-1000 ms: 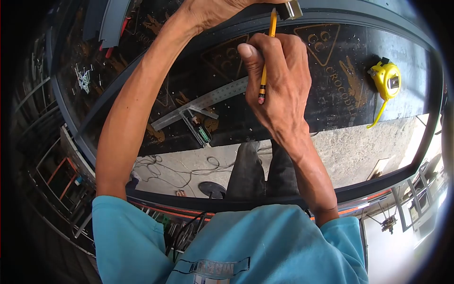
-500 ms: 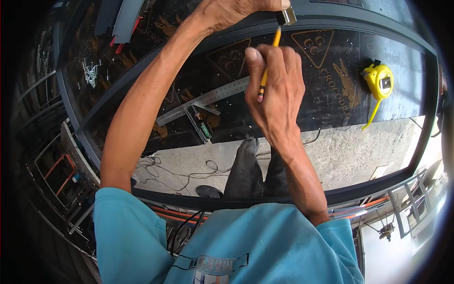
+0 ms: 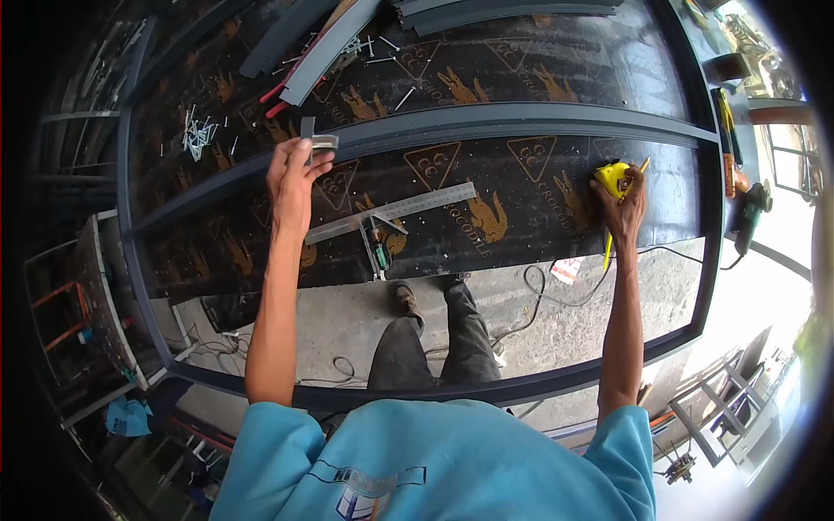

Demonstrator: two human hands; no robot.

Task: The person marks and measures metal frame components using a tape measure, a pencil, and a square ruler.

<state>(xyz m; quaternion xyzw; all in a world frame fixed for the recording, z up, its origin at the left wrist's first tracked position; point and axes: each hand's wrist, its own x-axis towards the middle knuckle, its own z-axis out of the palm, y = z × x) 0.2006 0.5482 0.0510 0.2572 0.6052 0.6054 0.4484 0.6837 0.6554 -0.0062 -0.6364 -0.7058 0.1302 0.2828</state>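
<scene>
My left hand (image 3: 294, 174) grips a small metal bracket (image 3: 318, 139) above the dark board (image 3: 486, 165), near the grey frame bar (image 3: 486, 120). Far out to the right, my right hand (image 3: 622, 201) closes on the yellow tape measure (image 3: 614, 176), with the yellow pencil (image 3: 644, 164) still between its fingers. The tape's yellow tongue (image 3: 607, 252) hangs below the hand. A steel combination square (image 3: 393, 215) lies on the board between my two hands.
A grey rectangular frame (image 3: 708, 174) surrounds the board. Loose screws (image 3: 198, 135) lie at the upper left, with grey profile offcuts (image 3: 326, 43) and a red-handled tool beside them. Cables (image 3: 556, 291) trail on the concrete floor. My legs stand below the board.
Both hands left the frame bar and spread apart. My left hand carried the bracket leftward; my right hand moved right and took hold of the tape measure. The view pulled back.
</scene>
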